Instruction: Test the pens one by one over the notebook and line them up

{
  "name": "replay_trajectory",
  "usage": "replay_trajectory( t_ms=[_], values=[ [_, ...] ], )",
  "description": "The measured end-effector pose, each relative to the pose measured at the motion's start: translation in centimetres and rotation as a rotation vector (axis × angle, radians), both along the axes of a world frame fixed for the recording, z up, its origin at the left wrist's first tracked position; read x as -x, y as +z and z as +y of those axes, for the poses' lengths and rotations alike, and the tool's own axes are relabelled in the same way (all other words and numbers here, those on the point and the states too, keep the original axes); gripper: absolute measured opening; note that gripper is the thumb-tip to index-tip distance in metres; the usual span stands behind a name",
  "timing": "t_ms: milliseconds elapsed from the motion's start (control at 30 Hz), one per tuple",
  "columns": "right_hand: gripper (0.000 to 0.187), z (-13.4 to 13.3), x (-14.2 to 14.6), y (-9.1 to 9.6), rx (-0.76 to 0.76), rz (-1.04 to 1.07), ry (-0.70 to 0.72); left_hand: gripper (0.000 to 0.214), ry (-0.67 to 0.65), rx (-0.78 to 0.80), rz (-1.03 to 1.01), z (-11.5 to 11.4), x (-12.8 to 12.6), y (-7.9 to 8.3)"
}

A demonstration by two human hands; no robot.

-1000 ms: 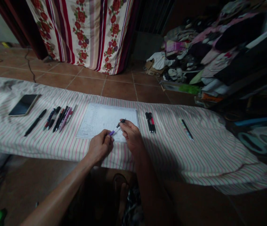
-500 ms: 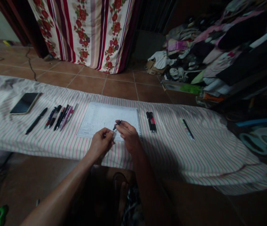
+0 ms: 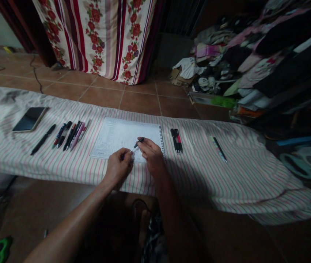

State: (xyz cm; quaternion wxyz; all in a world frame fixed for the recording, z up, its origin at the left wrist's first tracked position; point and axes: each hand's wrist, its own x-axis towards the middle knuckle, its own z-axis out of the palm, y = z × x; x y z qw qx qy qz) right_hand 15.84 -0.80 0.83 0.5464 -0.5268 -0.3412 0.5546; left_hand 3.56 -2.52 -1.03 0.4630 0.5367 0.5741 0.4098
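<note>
Both of my hands hold one pen (image 3: 135, 146) with a purple grip and a black tip, over the near edge of a spiral notebook (image 3: 122, 135). My left hand (image 3: 117, 167) pinches the purple end. My right hand (image 3: 152, 156) pinches the black end. The notebook lies open on a striped cloth (image 3: 199, 171) that covers a low table.
A row of several pens (image 3: 69, 135) and a phone (image 3: 30, 119) lie left of the notebook. Two pens (image 3: 176, 140) lie right of it, another pen (image 3: 219, 149) farther right. A floral curtain (image 3: 103, 36) hangs behind; piled clothes (image 3: 240, 62) fill the right.
My hands have drawn closer together along the pen, so less of its purple part shows. The view has shifted slightly.
</note>
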Motion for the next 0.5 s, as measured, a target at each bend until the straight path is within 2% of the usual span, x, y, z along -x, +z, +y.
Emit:
replay_trajectory(
  t_ms=[233, 500],
  values=[
    [0.036, 0.24, -0.46, 0.00, -0.011, 0.030, -0.027, 0.022, 0.064, 0.061, 0.024, 0.04, 0.01, -0.16],
    [0.037, 0.46, -0.81, -0.42, -0.005, 0.018, -0.049, 0.019, 0.065, 0.084, 0.006, 0.04, 0.01, -0.52]
  ],
)
